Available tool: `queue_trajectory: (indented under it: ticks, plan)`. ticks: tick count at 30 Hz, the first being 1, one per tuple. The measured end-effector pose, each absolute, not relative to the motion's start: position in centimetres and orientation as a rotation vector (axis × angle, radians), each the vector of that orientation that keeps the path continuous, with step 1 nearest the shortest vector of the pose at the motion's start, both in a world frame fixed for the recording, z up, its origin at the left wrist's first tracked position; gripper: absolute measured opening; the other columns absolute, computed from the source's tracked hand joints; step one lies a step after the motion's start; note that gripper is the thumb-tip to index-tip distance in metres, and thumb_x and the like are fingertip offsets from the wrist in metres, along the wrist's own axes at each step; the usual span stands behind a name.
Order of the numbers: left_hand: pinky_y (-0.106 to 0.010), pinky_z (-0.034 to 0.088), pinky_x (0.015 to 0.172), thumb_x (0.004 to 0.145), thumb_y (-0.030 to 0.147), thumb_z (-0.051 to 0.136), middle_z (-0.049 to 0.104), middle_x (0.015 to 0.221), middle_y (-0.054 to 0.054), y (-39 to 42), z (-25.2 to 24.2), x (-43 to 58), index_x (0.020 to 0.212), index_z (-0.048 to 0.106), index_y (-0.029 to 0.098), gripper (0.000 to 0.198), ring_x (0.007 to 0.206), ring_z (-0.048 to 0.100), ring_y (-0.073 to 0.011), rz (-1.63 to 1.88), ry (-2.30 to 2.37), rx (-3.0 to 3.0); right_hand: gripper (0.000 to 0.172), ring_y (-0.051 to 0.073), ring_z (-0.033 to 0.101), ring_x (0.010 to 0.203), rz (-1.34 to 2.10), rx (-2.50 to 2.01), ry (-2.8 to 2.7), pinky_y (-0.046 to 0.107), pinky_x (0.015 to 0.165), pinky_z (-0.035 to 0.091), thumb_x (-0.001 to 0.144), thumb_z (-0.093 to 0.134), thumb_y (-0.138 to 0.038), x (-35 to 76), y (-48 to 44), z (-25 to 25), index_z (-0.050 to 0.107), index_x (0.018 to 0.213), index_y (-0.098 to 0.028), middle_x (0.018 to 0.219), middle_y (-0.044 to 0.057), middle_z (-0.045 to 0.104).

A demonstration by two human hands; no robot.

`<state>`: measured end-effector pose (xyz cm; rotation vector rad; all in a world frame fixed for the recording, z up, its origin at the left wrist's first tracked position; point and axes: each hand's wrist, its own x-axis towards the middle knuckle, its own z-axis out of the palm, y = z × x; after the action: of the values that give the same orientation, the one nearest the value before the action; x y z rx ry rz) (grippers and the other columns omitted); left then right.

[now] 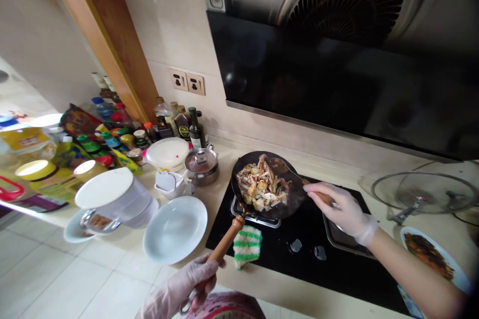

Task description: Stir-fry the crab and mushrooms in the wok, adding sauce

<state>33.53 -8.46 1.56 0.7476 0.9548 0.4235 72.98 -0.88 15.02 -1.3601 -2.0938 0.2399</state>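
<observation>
A dark wok point(294, 194) sits tilted over the black gas hob point(299, 269), holding a pile of chopped crab pieces and pale chunks point(260, 184). My left hand point(179, 284), in a clear glove, is shut around the wok's long wooden handle point(226, 241) at the near end. My right hand point(340, 209), also gloved, grips the wooden handle of a metal spatula point(286, 169) whose blade rests inside the wok against the food. A green-and-white striped sponge point(247, 246) lies on the hob below the wok handle.
Left of the hob stand a white plate point(175, 229), a stack of white bowls point(112, 197), and a small steel pot point(201, 165). Many bottles and packets crowd the counter's far left. To the right lie a glass lid point(424, 193) and a plate of cooked food point(430, 256).
</observation>
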Motion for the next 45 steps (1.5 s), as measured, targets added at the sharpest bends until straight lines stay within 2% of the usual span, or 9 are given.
queue_trajectory:
  ticks: [4,8,19,25,29,33,39,42,45]
  plan:
    - [-0.020,0.011,0.030,0.070,0.069,0.064,0.052,0.058,0.006,-8.5,1.8,33.6,0.102,0.058,0.016,0.061,0.031,0.037,-0.0028,0.416,0.960,0.751,0.027,0.017,0.070,0.077,0.000,-1.216,-2.370,0.027,0.070,0.056,0.093,0.048,-0.019,70.9,0.4,12.7,0.070,0.110,-0.023,0.100,0.009,0.070]
    - [-0.021,0.011,0.030,0.072,0.069,0.063,0.053,0.059,0.006,-8.5,1.6,33.6,0.104,0.057,0.016,0.062,0.031,0.038,-0.0030,0.419,0.942,0.765,0.034,0.019,0.069,0.075,-0.139,-1.122,-2.810,0.028,0.066,0.055,0.074,0.063,-0.008,69.2,-0.2,12.7,0.072,0.103,-0.023,0.104,0.010,0.069]
    - [-0.020,0.016,0.035,0.072,0.068,0.064,0.061,0.064,0.001,-8.8,3.3,33.6,0.104,0.060,0.015,0.063,0.038,0.046,-0.0055,0.470,1.029,0.759,0.038,0.020,0.070,0.094,0.144,-1.288,-2.522,0.027,0.080,0.058,0.089,0.059,-0.022,69.0,-9.7,25.7,0.064,0.124,-0.037,0.107,0.001,0.072]
    - [-0.021,0.017,0.035,0.067,0.071,0.066,0.055,0.058,0.005,-8.6,3.7,33.6,0.104,0.058,0.014,0.068,0.036,0.042,-0.0055,0.415,0.999,0.760,0.025,0.012,0.065,0.060,0.263,-1.308,-2.582,0.021,0.058,0.051,0.088,0.053,-0.016,63.2,-9.5,22.0,0.072,0.098,-0.028,0.078,0.000,0.071]
    - [-0.020,0.021,0.039,0.074,0.065,0.064,0.054,0.057,0.006,-8.8,4.2,33.5,0.100,0.058,0.015,0.056,0.039,0.041,-0.0052,0.443,0.991,0.759,0.022,0.014,0.070,0.070,0.306,-1.406,-2.398,0.023,0.066,0.053,0.091,0.050,-0.019,64.3,-7.2,20.1,0.070,0.098,-0.026,0.088,0.001,0.074]
    - [-0.021,0.020,0.039,0.075,0.063,0.063,0.055,0.059,0.006,-8.9,4.2,33.5,0.100,0.059,0.016,0.054,0.041,0.043,-0.0058,0.432,0.991,0.746,0.015,0.019,0.073,0.081,0.258,-1.572,-2.021,0.028,0.072,0.057,0.089,0.059,-0.034,67.3,-7.0,23.0,0.070,0.096,-0.027,0.098,0.002,0.076]
    - [-0.021,0.017,0.036,0.068,0.070,0.065,0.055,0.059,0.006,-8.6,3.4,33.4,0.103,0.058,0.015,0.066,0.037,0.042,-0.0059,0.405,0.951,0.770,0.013,0.019,0.067,0.047,0.039,-1.890,-1.796,0.026,0.044,0.046,0.081,0.061,-0.034,66.5,-3.2,25.3,0.067,0.073,-0.026,0.060,-0.002,0.070]
    - [-0.021,0.018,0.036,0.072,0.068,0.064,0.056,0.062,0.005,-8.6,3.3,33.3,0.096,0.057,0.017,0.057,0.039,0.044,-0.0057,0.402,0.942,0.782,0.018,0.019,0.064,0.040,0.280,-1.974,-1.604,0.026,0.045,0.046,0.080,0.059,-0.032,65.1,0.0,22.9,0.061,0.065,-0.024,0.049,-0.002,0.064]
    - [-0.021,0.020,0.037,0.076,0.065,0.063,0.056,0.063,0.005,-8.7,3.1,33.3,0.096,0.055,0.017,0.052,0.040,0.043,-0.0058,0.405,0.946,0.766,0.018,0.021,0.071,0.052,0.406,-1.918,-1.419,0.025,0.051,0.051,0.083,0.054,-0.032,64.2,1.3,20.4,0.060,0.069,-0.022,0.055,0.000,0.067]
